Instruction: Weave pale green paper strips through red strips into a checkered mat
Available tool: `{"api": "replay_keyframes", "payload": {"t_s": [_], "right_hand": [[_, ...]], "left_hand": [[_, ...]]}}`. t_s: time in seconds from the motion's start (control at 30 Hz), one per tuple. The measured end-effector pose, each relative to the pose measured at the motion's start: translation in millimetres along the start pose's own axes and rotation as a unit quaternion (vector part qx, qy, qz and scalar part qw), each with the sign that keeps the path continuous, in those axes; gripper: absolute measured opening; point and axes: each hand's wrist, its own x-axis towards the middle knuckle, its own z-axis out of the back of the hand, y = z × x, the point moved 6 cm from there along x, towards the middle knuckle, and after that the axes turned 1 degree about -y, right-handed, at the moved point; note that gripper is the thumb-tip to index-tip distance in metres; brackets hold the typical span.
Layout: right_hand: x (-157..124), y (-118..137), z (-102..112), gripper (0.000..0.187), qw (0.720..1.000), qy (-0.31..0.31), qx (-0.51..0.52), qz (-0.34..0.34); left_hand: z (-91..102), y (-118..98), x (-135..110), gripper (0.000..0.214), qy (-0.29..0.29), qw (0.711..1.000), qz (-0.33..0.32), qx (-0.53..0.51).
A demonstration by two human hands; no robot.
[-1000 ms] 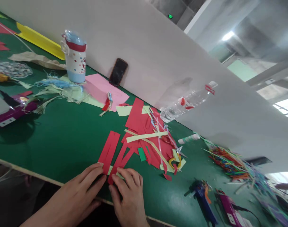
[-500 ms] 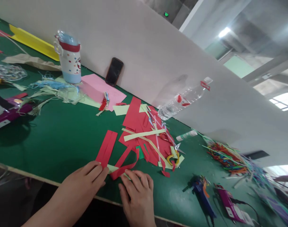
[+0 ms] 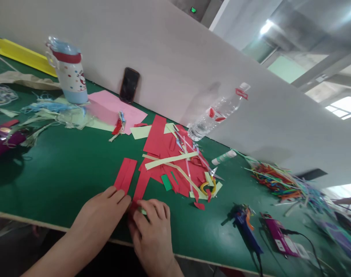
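Note:
My left hand point(image 3: 112, 211) lies near the table's front edge, fingers together and pressed on the lower end of a red folded paper strip point(image 3: 125, 172). Close beside it, my right hand point(image 3: 152, 227) has its fingers bent over the lower end of another red paper strip point(image 3: 141, 184). A bit of pale green paper point(image 3: 143, 211) shows between the right fingers. The fingertips of both hands nearly meet, and the paper under them is mostly hidden. Beyond the hands lies a pile of red paper point(image 3: 156, 134) with a long pale green strip point(image 3: 171, 160) across it.
Yellow-handled scissors point(image 3: 208, 187), a glue stick point(image 3: 223, 157) and a blue glue gun point(image 3: 247, 227) lie to the right. A plastic bottle point(image 3: 217, 115), a phone point(image 3: 129, 85) and a patterned cup point(image 3: 71, 75) stand along the wall. A purple power strip point(image 3: 277, 236) sits far right.
My right hand has moved left, closer to my left hand. The red strip's curled loose end no longer shows on the right, and the pale green strip between the hands is mostly covered.

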Motion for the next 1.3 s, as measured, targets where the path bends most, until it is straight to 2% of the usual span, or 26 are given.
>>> {"api": "replay_keyframes", "payload": {"t_s": [0.43,0.63,0.8,0.97,1.17,1.3], "right_hand": [[-8,-9,8,0.009,1.0,-0.01,0.005,-0.008],[0,-3,12,0.029,1.0,0.008,-0.009,-0.017],[2,-6,14,0.037,1.0,0.009,-0.017,-0.019],[1,-31,25,0.024,0.996,0.014,0.001,-0.083],[-2,-48,24,0.003,0.975,0.04,0.112,-0.19],[0,-48,22,0.007,0.973,0.033,0.115,-0.196]], "left_hand": [[7.6,-2,3,0.036,0.0,1.0,0.007,-0.002],[8.6,1,1,0.034,-0.028,0.999,0.019,-0.012],[8.9,2,0,0.037,-0.032,0.999,0.021,-0.015],[14.2,0,2,0.028,-0.021,0.999,0.027,-0.017],[13.8,0,1,0.025,-0.017,0.999,0.035,-0.02],[8.6,2,-1,0.029,-0.018,0.999,0.035,-0.021]]}}
